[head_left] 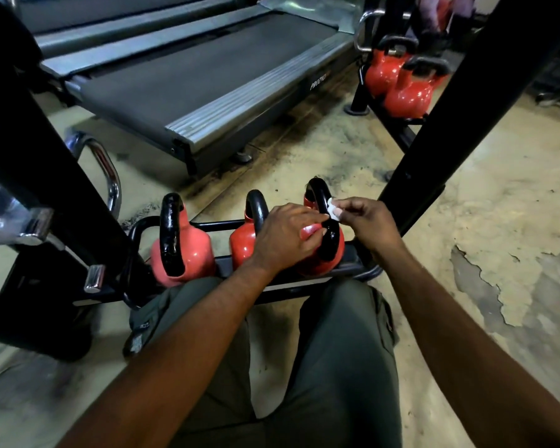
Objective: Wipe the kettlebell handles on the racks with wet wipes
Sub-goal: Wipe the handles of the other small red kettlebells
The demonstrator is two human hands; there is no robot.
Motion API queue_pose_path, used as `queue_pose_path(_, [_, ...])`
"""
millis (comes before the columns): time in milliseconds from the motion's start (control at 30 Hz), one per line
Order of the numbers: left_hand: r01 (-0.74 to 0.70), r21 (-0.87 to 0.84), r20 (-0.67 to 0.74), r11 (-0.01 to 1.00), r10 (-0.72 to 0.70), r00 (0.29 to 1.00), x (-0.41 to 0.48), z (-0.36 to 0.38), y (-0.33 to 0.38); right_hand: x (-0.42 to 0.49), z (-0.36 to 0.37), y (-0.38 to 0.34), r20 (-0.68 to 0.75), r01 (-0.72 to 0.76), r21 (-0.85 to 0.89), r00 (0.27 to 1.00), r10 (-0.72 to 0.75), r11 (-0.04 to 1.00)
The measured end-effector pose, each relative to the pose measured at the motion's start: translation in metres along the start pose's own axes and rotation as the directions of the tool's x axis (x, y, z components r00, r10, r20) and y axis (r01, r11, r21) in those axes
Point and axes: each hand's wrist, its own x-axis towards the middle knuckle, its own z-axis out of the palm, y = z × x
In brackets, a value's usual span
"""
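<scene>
While our left hand (pixel 285 234) steadies the rightmost kettlebell (pixel 317 266) on the low rack (pixel 220 225), our right hand (pixel 366 221) wipes its black handle (pixel 319 192).
Our left fingers (pixel 314 218) lie apart across the red body, likely to stop it shifting; our right fingers (pixel 345 205) pinch a small white wet wipe (pixel 333 211) against the handle's upper side. A black upright (pixel 434 150) stands just beside the right hand; the middle kettlebell (pixel 243 240) sits close on the left.

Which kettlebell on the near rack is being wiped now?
The rightmost kettlebell: the right hand holds the wipe at its handle, the left hand rests on it.
</scene>
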Motion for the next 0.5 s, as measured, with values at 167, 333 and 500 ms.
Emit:
queue_pose_path(167, [-0.014,0.039,0.023,0.999,0.013,1.0,-0.003,-0.004,0.001,0.044,0.011,-0.042,0.07,-0.017,-0.126,0.997,0.026,0.992])
queue_pose_path(333, [-0.054,0.066,0.054,0.996,0.05,0.997,-0.006,-0.003,0.002,0.06,0.027,-0.076,0.419,0.327,-0.774,0.907,0.051,0.542])
queue_pose_path(500, [-0.081,0.06,0.051,0.995,0.078,0.996,-0.006,-0.004,0.002,0.065,0.021,-0.074,0.233,0.195,-0.688,0.972,-0.042,0.699])
